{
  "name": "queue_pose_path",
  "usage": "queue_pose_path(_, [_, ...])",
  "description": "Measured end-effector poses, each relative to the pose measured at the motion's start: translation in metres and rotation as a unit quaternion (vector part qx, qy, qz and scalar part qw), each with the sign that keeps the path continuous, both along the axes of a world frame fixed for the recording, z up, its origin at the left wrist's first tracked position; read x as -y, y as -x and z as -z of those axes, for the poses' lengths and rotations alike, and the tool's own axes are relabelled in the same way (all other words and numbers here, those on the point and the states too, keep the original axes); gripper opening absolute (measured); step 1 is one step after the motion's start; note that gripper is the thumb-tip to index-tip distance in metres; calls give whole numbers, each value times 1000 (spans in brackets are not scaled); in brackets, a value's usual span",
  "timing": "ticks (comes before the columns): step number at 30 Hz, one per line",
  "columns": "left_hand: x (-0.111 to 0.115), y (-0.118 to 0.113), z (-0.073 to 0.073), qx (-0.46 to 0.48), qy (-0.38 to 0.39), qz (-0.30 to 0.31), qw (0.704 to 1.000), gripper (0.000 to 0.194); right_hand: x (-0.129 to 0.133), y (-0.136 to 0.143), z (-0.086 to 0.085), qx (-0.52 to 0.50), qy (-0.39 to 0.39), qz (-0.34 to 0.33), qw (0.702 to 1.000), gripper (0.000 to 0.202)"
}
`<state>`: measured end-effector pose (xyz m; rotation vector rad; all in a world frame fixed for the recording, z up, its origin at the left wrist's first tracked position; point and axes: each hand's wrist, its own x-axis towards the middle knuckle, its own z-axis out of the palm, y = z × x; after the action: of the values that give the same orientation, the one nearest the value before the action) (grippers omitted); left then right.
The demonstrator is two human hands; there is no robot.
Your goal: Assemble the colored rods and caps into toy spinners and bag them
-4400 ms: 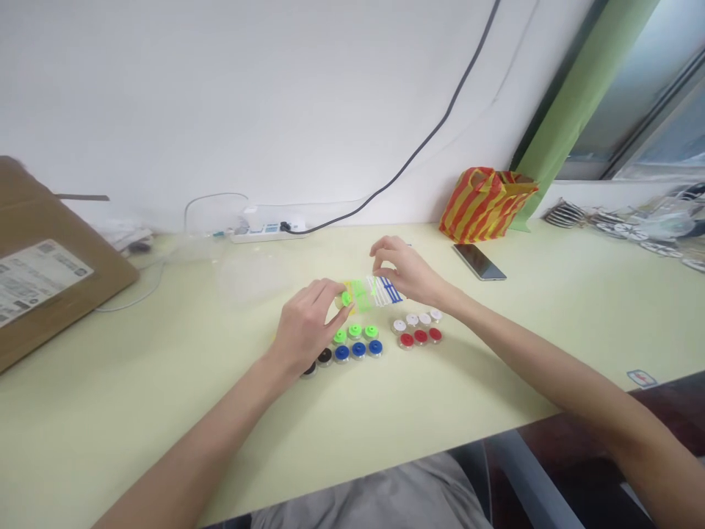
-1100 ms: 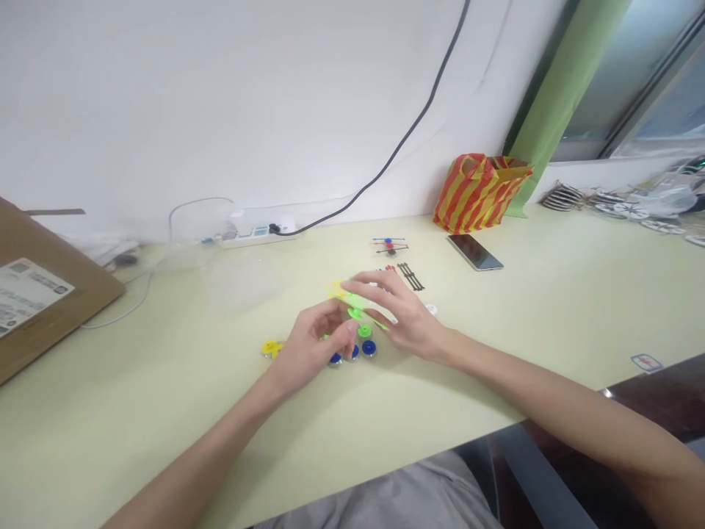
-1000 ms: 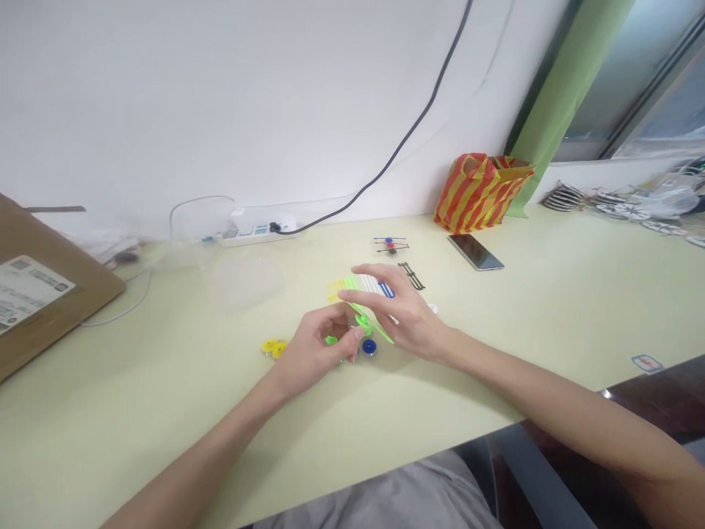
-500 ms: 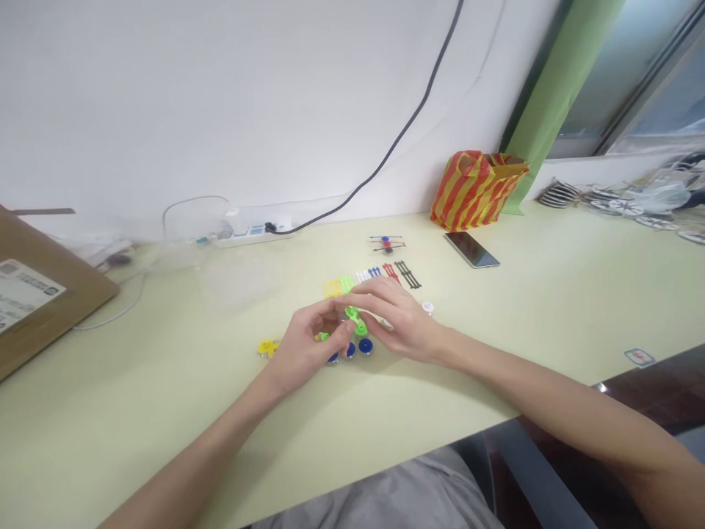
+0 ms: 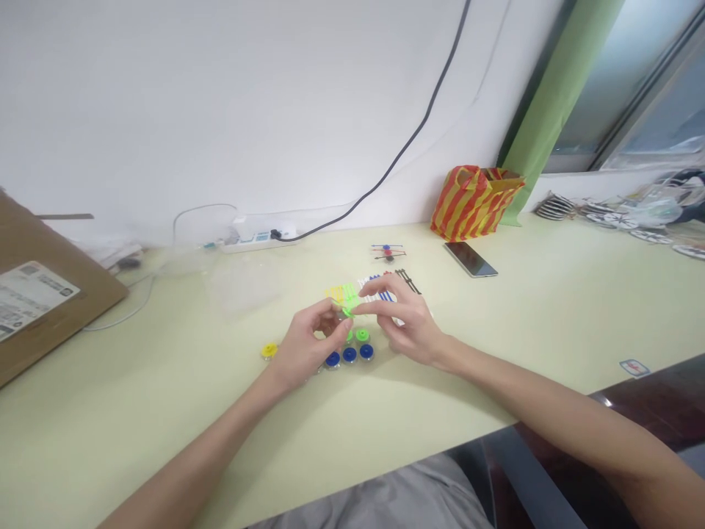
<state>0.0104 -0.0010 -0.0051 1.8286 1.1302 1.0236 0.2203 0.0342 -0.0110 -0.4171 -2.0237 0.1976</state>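
Observation:
My left hand (image 5: 305, 334) is closed, pinching a small green plastic piece (image 5: 347, 312) between thumb and fingers above the table. From the other side, my right hand (image 5: 405, 316) reaches toward it, fingers apart, the index fingertip at the piece or touching it. Below them stand small round clear pots with coloured tops: several blue ones (image 5: 349, 354) in front and green ones (image 5: 362, 335) behind. A yellow-topped one (image 5: 269, 351) sits left of my left hand. Behind the hands lie rows of thin plastic strips, among them yellow (image 5: 333, 294) and black (image 5: 408, 281); my right hand partly hides others.
Farther back lie blue, red and black thin pieces (image 5: 388, 253). A phone (image 5: 470, 259) and a striped bag (image 5: 474, 202) are at the right. A power strip (image 5: 258, 239) stands by the wall; a cardboard box (image 5: 82, 294) is at the left.
My right hand has drawn slightly back to the right, its fingers spreading from the green piece. Green-topped pots now show below. My left hand keeps its pinch; the view has tilted a little.

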Motion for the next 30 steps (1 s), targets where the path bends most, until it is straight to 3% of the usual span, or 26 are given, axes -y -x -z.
queue_pose_path(4, [0,-1,1,-4,2,4,1000,24,2,4,0,25,84,-27,996,32])
queue_pose_path(12, [2,-2,4,3,17,16,1000,25,-1,5,2,47,110,-45,992,18])
queue_pose_path(18, [2,-1,-4,-47,-93,-59,993,21,-11,-4,-10,-22,78,2,997,11])
queue_pose_path(22, [-2,4,-7,-39,-115,-109,987,19,-71,-25,-24,-46,16,125,991,11])
queue_pose_path(24, [-4,6,-6,-41,-119,-117,985,23,-117,-35,-30,30,9,187,982,14])
queue_pose_path(27, [-7,8,-4,-50,-113,-120,985,32,-184,-46,-32,226,104,290,924,21])
queue_pose_path(30, [-7,8,-3,-59,-109,-122,985,33,-233,-49,-27,295,161,301,892,25])
